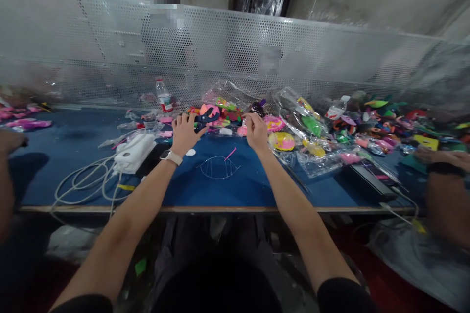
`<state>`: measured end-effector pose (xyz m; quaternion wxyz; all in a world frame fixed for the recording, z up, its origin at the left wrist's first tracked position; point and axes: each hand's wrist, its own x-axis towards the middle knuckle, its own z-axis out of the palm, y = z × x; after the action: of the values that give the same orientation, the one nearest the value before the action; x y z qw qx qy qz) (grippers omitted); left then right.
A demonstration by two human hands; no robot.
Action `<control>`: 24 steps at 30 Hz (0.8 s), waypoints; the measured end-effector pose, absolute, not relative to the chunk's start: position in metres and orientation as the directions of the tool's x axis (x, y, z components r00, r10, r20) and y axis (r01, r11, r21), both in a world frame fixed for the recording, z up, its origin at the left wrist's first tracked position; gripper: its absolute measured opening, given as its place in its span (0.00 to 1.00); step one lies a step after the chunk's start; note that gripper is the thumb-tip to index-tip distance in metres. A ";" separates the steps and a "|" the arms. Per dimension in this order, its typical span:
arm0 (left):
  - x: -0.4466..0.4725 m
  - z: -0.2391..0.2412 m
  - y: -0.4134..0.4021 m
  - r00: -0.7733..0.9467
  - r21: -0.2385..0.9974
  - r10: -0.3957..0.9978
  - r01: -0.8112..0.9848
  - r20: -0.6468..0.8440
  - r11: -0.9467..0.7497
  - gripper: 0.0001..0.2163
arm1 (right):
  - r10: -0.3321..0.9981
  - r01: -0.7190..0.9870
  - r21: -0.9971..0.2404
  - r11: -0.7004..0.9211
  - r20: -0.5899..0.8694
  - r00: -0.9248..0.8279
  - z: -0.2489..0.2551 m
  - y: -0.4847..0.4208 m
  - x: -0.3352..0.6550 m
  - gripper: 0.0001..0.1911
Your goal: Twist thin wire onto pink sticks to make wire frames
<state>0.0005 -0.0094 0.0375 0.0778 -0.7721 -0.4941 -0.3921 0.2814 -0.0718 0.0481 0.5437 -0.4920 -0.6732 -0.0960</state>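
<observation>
My left hand (184, 133), with a watch (171, 157) on its wrist, is over the far part of the blue table. Its fingers are spread, and the fingertips are beside a dark blue curved tool (206, 118), its kind unclear. My right hand (256, 132) has its fingers curled together in a pinch near a dark sparkly thing (258, 107); anything inside is hidden. Between my forearms lies a thin pink stick (230, 154) with a wider end. It touches a pale eye-shaped outline (219, 167) with several cross lines, either wire or drawn.
Colourful small pieces and clear plastic bags (293, 107) line the back. A bottle (163, 95) stands by the perforated metal screen (227, 49). A white power strip (135, 154) with cables is at left, a black box (369, 181) at right. Other people's hands (442, 159) work at both sides.
</observation>
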 end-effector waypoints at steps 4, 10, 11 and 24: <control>-0.011 0.020 0.010 0.265 0.122 0.747 0.900 0.610 -0.418 0.33 | 0.709 0.518 -0.678 0.521 0.682 0.179 0.049 -0.070 0.274 0.31; -0.025 0.003 0.030 0.264 0.058 0.824 0.940 0.501 -0.337 0.28 | 0.917 -0.039 -0.940 0.338 0.320 0.237 0.050 -0.061 0.273 0.29; -0.025 0.001 0.031 0.274 0.053 0.839 0.940 0.471 -0.337 0.28 | 0.931 -0.092 -0.945 0.314 0.288 0.223 0.051 -0.061 0.274 0.28; 0.023 0.022 0.001 0.263 0.472 0.718 0.602 0.644 -0.644 0.15 | 0.962 0.176 -0.947 0.270 0.274 -0.002 0.036 -0.070 0.245 0.24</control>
<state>0.0228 0.0007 0.0219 -0.0658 -0.7920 -0.4169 -0.4412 0.2450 -0.0700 0.0363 0.5241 -0.4736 -0.6003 0.3750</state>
